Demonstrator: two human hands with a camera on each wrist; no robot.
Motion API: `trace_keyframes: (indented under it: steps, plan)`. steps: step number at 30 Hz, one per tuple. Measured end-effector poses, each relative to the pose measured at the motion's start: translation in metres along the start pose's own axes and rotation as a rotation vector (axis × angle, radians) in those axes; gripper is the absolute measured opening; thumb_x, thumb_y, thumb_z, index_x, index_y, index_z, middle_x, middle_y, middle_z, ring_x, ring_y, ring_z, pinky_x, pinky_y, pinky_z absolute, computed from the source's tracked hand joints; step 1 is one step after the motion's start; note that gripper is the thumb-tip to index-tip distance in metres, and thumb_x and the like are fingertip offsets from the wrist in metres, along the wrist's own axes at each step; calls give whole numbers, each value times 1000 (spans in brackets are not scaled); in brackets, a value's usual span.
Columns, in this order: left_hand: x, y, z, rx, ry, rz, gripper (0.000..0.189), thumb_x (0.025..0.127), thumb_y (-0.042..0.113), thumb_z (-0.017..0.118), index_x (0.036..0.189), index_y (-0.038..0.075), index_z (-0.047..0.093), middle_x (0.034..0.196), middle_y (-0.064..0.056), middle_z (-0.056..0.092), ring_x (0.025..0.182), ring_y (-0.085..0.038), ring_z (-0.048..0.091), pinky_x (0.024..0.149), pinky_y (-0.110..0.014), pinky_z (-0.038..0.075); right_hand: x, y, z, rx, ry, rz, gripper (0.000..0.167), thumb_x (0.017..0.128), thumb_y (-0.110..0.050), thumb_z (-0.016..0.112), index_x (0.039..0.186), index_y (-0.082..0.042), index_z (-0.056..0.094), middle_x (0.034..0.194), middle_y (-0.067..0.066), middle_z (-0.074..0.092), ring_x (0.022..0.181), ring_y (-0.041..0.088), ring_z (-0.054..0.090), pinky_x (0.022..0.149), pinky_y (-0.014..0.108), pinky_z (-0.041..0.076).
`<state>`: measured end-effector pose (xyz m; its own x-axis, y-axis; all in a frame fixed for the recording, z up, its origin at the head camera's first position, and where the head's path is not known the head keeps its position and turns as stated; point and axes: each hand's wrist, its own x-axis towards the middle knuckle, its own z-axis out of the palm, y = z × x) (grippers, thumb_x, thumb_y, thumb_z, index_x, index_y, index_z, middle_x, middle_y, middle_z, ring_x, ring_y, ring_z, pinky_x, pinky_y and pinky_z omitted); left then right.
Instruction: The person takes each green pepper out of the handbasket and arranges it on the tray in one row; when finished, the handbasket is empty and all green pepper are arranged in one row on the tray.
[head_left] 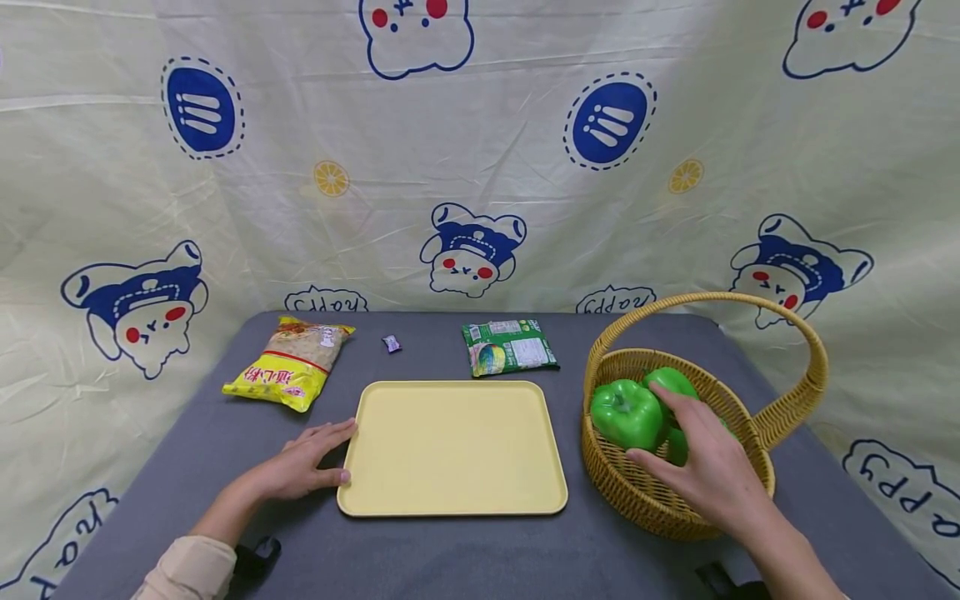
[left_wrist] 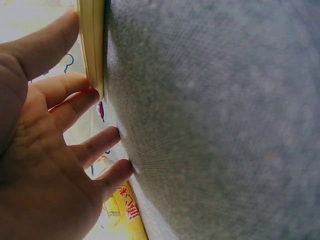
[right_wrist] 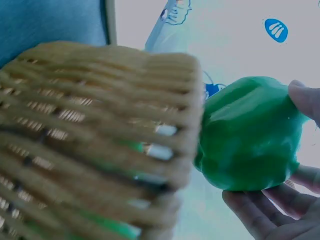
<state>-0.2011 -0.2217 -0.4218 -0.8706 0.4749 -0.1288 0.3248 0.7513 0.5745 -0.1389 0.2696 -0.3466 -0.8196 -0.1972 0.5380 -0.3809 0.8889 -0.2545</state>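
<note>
Handling looks early; the right hand (head_left: 708, 457) grips one green pepper (head_left: 625, 415); other peppers (head_left: 672, 381) sit in the right-side basket (head_left: 611, 485), none on the tray (head_left: 453, 450); the left hand (head_left: 303, 467), fingers spread, touches its left edge.

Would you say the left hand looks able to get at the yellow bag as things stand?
Likely yes: the left hand only touches the tray, and bare cloth lies between it and the bag.
</note>
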Motion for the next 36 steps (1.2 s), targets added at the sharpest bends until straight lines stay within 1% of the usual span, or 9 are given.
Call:
trace_keyframes:
  steps: [5, 9, 15, 21, 25, 27, 29, 31, 36]
  plan:
    - [0, 0, -1, -2, -8, -4, 77, 86, 39, 65, 146, 3, 32, 153, -20, 29, 137, -50, 21, 98, -74, 17, 5, -10, -2, 34, -4, 11, 90, 67, -29, 85, 142, -14, 39, 126, 18, 53, 110, 35, 52, 81, 59, 46]
    - [0, 0, -1, 4, -7, -4, 78, 86, 39, 65, 146, 3, 32, 153, -20, 29, 137, -50, 21, 98, -74, 17, 8, -17, -3, 62, -14, 25, 88, 68, -28, 85, 143, -15, 39, 128, 19, 52, 109, 34, 53, 79, 58, 48]
    - [0, 0, -1, 1, -3, 2, 77, 86, 39, 65, 145, 2, 33, 152, -21, 30, 136, -51, 22, 97, -75, 17, 13, -24, -2, 99, 26, -29, 89, 68, -25, 85, 143, -15, 39, 124, 14, 54, 105, 27, 55, 77, 51, 51]
    - [0, 0, 0, 5, -2, 6, 77, 86, 39, 65, 145, 2, 33, 152, -21, 30, 136, -51, 22, 97, -75, 18, 19, -30, 2, 146, 27, -51, 87, 69, -23, 85, 142, -12, 40, 125, 12, 55, 105, 23, 54, 78, 49, 52]
    - [1, 0, 0, 5, -2, 6, 77, 86, 39, 65, 146, 2, 33, 152, -20, 30, 137, -51, 22, 98, -74, 18, 23, -34, 5, 152, 36, -68, 86, 68, -24, 85, 141, -13, 42, 126, 9, 56, 105, 18, 54, 78, 38, 52]
    - [1, -1, 0, 8, 0, 10, 77, 86, 39, 65, 145, 2, 33, 152, -20, 30, 136, -51, 22, 98, -74, 18, 24, -37, 7, 157, 39, -77, 86, 68, -24, 85, 141, -14, 42, 126, 7, 56, 106, 17, 55, 79, 34, 51]
    - [0, -1, 0, 12, 3, 14, 77, 86, 40, 65, 145, 2, 33, 152, -21, 30, 136, -51, 23, 97, -74, 18, 26, -39, 9, 169, 40, -82, 86, 68, -24, 85, 141, -13, 42, 127, 7, 55, 107, 17, 55, 81, 31, 50]
    - [0, -1, 0, 15, 6, 18, 77, 86, 40, 65, 145, 2, 34, 152, -21, 31, 136, -51, 23, 97, -74, 19, 28, -42, 10, 185, 38, -84, 86, 68, -24, 85, 141, -13, 41, 128, 7, 55, 107, 17, 55, 82, 30, 51]
    - [0, -2, 0, 10, 1, 14, 77, 86, 40, 65, 145, 2, 34, 152, -21, 30, 136, -51, 23, 97, -74, 18, 32, -47, 16, 238, 30, -91, 88, 68, -19, 85, 143, -15, 39, 128, 6, 54, 108, 16, 57, 84, 22, 51]
